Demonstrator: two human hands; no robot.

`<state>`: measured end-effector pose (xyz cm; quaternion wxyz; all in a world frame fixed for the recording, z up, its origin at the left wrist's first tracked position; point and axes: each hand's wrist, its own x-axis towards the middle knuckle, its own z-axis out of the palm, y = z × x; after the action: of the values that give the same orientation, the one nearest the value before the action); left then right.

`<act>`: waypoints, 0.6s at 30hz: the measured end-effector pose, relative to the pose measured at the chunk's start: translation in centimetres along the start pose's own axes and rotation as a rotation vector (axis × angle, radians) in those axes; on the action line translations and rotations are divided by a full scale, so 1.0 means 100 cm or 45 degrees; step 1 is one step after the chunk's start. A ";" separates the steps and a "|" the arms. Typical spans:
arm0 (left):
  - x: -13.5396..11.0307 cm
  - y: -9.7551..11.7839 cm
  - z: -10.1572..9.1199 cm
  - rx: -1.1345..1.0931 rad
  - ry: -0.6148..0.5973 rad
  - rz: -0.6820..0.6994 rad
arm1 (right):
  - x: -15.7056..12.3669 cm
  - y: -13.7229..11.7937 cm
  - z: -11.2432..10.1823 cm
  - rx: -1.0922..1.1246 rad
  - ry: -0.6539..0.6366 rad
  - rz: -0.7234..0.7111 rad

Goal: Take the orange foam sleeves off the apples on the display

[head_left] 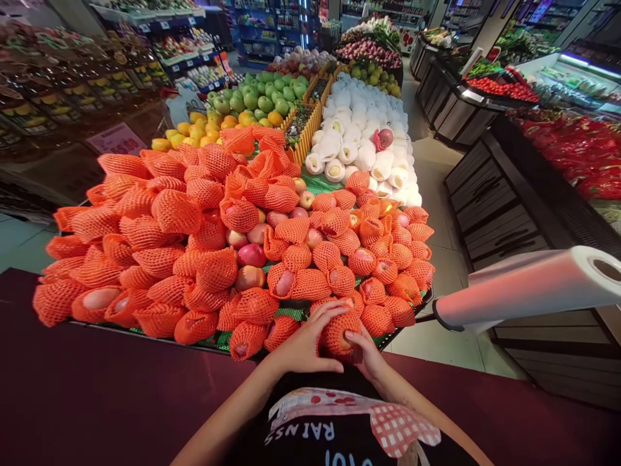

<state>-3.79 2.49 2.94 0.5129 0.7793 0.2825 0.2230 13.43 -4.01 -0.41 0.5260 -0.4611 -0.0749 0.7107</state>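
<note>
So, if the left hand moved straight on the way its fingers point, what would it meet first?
The left hand points up and right across the netted fruit that both hands hold. Beyond that, probably the next netted fruits at the display's front edge; depth is unclear.

Premises: a supermarket produce section. Evidence: an open display stand [417, 310] piled with fruit in orange foam nets [194, 213], further heaps of green apples [262, 97] and white-wrapped fruit [363, 129], price cards [116, 138], stocked shelving aisles [272, 26], and a plastic bag roll [528, 285].
</note>
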 end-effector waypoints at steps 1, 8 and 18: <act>0.001 -0.003 0.005 0.048 -0.021 -0.007 | 0.000 0.002 -0.002 -0.001 -0.005 -0.007; 0.016 -0.024 0.015 0.192 0.139 -0.113 | 0.016 0.012 -0.038 -0.439 -0.086 -0.168; 0.151 -0.040 -0.116 -0.400 1.034 -0.196 | 0.057 0.010 -0.045 -2.209 -0.194 -0.693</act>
<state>-0.81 21.69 4.46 0.4875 0.5179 0.4810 0.5126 15.88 -1.47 -6.84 0.1377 -0.6131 -0.7238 0.2849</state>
